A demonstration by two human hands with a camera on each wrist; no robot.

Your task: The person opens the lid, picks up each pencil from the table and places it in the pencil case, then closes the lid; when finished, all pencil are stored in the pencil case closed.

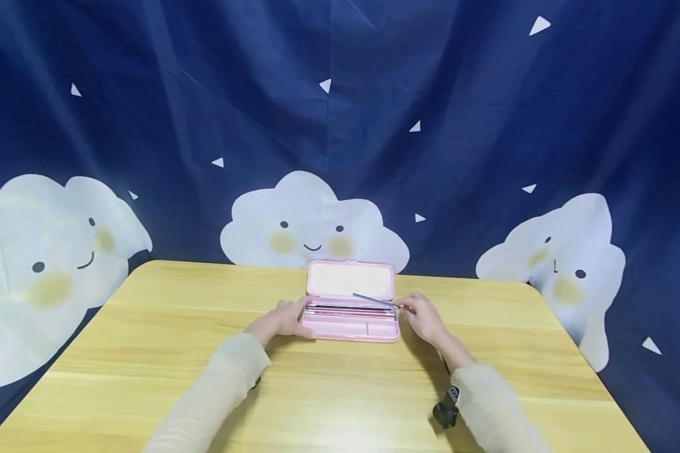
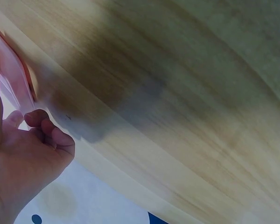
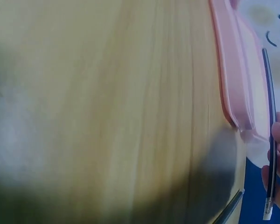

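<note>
A pink pencil case (image 1: 351,331) lies on the table with its lid (image 1: 350,279) raised at the back. Several pencils (image 1: 348,313) lie lengthwise in its rear compartment, and a small divider splits the front one. My left hand (image 1: 283,318) holds the case's left end, thumb at the front corner; its other fingers are curled in the left wrist view. With thumb and fingers, my right hand (image 1: 423,318) pinches a dark striped pencil (image 3: 271,116) near its white-tipped end. That pencil slants above the case's right half, its far end pointing left toward the lid.
The light wooden table (image 1: 340,396) extends around the case on all sides. Behind it hangs a dark blue curtain (image 1: 272,113) printed with white clouds. A small black device (image 1: 446,408) sits by the right wrist.
</note>
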